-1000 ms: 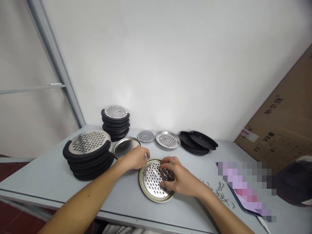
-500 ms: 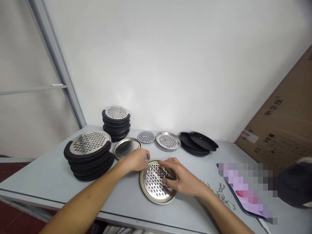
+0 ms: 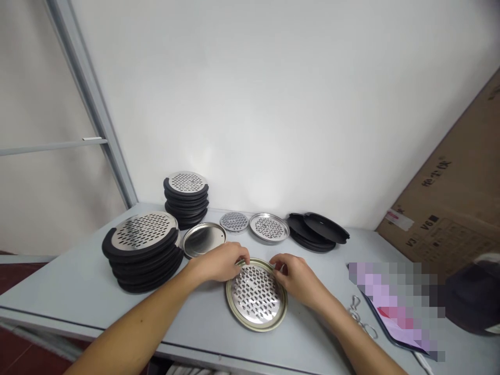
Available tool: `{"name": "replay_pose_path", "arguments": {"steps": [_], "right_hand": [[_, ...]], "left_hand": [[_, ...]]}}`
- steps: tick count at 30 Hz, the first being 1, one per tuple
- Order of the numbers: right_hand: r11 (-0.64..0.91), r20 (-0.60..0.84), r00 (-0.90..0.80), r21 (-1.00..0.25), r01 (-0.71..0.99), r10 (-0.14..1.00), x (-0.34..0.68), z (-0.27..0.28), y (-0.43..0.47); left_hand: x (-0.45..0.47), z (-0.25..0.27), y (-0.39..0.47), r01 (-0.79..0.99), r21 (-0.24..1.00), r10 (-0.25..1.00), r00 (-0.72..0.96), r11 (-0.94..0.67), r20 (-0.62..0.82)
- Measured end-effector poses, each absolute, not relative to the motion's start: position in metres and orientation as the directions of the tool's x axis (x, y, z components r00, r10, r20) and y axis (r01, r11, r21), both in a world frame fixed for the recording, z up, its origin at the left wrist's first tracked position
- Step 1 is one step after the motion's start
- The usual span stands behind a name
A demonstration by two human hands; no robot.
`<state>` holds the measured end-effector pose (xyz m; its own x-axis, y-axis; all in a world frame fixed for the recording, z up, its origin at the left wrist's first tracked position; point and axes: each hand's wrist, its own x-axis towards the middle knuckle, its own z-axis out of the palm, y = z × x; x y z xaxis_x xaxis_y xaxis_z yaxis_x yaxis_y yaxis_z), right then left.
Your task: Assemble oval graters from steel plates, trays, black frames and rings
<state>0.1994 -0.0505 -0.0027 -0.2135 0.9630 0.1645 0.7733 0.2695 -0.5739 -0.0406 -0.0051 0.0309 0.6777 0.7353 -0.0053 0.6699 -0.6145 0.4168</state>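
Observation:
A round perforated grater plate (image 3: 255, 294) with raised teeth lies inside a shallow rimmed metal lid (image 3: 260, 328) near the table's front. My left hand (image 3: 224, 260) has its fingers curled onto the upper-left rim. On the upper-right rim, the thumb and fingers of my right hand (image 3: 295, 276) are closed, with the thumb near the grater's edge. The fingertips partly cover the rim. Behind my left hand is a plain shiny metal lid (image 3: 203, 238). Further back are a grey perforated disc (image 3: 234, 221) and another rimmed lid with a grater plate (image 3: 269, 227).
Two stacks of black-rimmed grater discs, a larger stack (image 3: 144, 260) and a smaller stack (image 3: 186, 200), stand at left. Several black round holders (image 3: 324, 229) lie at back right. Metal clips (image 3: 355, 310), a phone (image 3: 390, 312) and a cardboard box (image 3: 441, 208) are at right.
My right hand has moved from over the grater plate to the lid's upper-right rim. My left hand has shifted slightly right along the rim, fingers closer to the plate.

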Motion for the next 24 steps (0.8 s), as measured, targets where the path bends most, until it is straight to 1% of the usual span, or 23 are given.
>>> {"name": "replay_pose_path", "arguments": {"steps": [2, 5, 9, 16, 20, 24], "right_hand": [[0.274, 0.171, -0.215, -0.573, 0.772, 0.962, 0.197, -0.0044, -0.0495], [0.317, 0.236, -0.222, -0.532, 0.785, 0.946, 0.1931, -0.0054, -0.0479], [0.377, 0.277, -0.27, -0.489, 0.787, 0.922, 0.1916, -0.0055, -0.0466], [0.405, 0.266, -0.307, -0.535, 0.742, 0.914, 0.1948, -0.0092, -0.0467], [0.414, 0.266, -0.318, -0.551, 0.725, 0.91, 0.1937, -0.0102, -0.0473], [0.42, 0.271, -0.321, -0.544, 0.726, 0.907, 0.1925, -0.0097, -0.047]], "left_hand": [[-0.0393, 0.0287, -0.006, 0.675, 0.412, 0.734, 0.679, -0.612, -0.022], [-0.0386, 0.027, -0.007, 0.655, 0.443, 0.718, 0.695, -0.612, -0.038], [-0.0369, 0.0274, -0.0087, 0.623, 0.443, 0.693, 0.721, -0.645, -0.005], [-0.0318, 0.0284, -0.0123, 0.635, 0.395, 0.688, 0.725, -0.663, -0.011], [-0.0329, 0.0273, -0.0121, 0.63, 0.409, 0.68, 0.733, -0.66, -0.031], [-0.0339, 0.026, -0.0118, 0.645, 0.421, 0.697, 0.716, -0.638, -0.042]]}}
